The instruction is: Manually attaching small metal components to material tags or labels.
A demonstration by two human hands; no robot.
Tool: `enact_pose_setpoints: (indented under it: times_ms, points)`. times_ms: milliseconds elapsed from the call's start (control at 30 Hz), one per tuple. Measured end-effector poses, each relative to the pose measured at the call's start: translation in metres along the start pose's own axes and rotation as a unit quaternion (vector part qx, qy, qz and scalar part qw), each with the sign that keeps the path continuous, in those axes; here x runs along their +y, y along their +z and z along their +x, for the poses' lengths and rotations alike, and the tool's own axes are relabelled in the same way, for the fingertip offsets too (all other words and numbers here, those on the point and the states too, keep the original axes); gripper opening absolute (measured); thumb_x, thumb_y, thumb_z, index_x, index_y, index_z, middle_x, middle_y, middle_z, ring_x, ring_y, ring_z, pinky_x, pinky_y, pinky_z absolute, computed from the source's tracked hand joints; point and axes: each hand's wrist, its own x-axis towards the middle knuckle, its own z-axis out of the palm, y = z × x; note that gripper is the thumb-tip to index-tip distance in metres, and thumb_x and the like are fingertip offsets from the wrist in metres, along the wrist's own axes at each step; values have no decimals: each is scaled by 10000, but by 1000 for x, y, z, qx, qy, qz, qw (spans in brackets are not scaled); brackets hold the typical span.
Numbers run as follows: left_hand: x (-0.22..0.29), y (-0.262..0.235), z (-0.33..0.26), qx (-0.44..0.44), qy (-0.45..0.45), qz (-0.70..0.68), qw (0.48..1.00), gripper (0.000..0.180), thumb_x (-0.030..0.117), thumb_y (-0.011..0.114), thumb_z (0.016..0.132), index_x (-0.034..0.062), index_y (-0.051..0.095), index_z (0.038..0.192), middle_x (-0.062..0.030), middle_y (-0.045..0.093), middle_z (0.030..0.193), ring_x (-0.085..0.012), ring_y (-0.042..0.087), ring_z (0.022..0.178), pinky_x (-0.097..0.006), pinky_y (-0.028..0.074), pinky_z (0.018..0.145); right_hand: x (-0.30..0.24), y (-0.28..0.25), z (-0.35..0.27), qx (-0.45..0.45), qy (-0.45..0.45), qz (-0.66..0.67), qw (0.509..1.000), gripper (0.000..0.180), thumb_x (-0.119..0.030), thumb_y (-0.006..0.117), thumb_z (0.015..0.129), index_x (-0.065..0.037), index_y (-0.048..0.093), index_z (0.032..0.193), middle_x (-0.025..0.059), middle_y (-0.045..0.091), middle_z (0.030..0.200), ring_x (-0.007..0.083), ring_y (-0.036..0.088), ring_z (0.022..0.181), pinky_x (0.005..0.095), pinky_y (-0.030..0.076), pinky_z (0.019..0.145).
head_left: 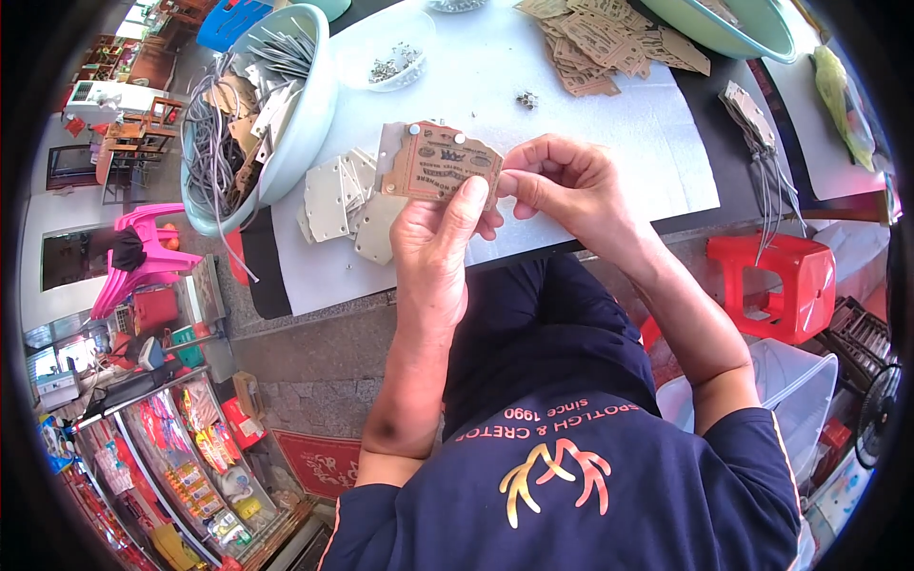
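Tag (440,162): thin brown card, light, stiff, bendable; left hand (433,243) pinches near edge, right hand (562,186) pinches right edge

From my remote station I see matt brown cardboard in the printed tag (440,162), studded with small shiny metal rivets and pinched between my left hand (433,243) and right hand (562,186). Beneath it, a stack of blank tags (341,198) shows dull, pale grey card, smooth-faced. They lie on a white cloth (609,124) with a soft, faintly textured weave. The pale green basin (309,114) is glossy plastic and holds grey wire loops with a dim metallic sheen. A clear plastic tub (386,48) holds bright metal fasteners. More brown tags (609,43) look rough and papery. The red stool (781,276) is smooth, shiny plastic.
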Motion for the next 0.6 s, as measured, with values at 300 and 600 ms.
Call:
enact_pose_setpoints:
  times_ms: [300, 600]
  points:
    - [1, -2, -1, -31, 9, 0, 999, 191, 162, 558, 961, 34, 599, 1098, -33, 620, 912, -116, 548, 736, -267, 441, 647, -2, -4, 4, -37, 5, 40, 998, 199, -196, 696, 883, -27, 667, 982, 9, 660, 813, 53, 598, 711, 200, 498, 649]
    - [5, -7, -1, -82, 6, 13, 997, 198, 140, 549, 956, 23, 582, 1112, -48, 614, 926, -137, 546, 742, -291, 443, 656, -15, -20, 11, -106, 97, 62, 988, 148, -136, 711, 847, -15, 683, 927, 16, 659, 771, 68, 595, 664, 214, 484, 622]
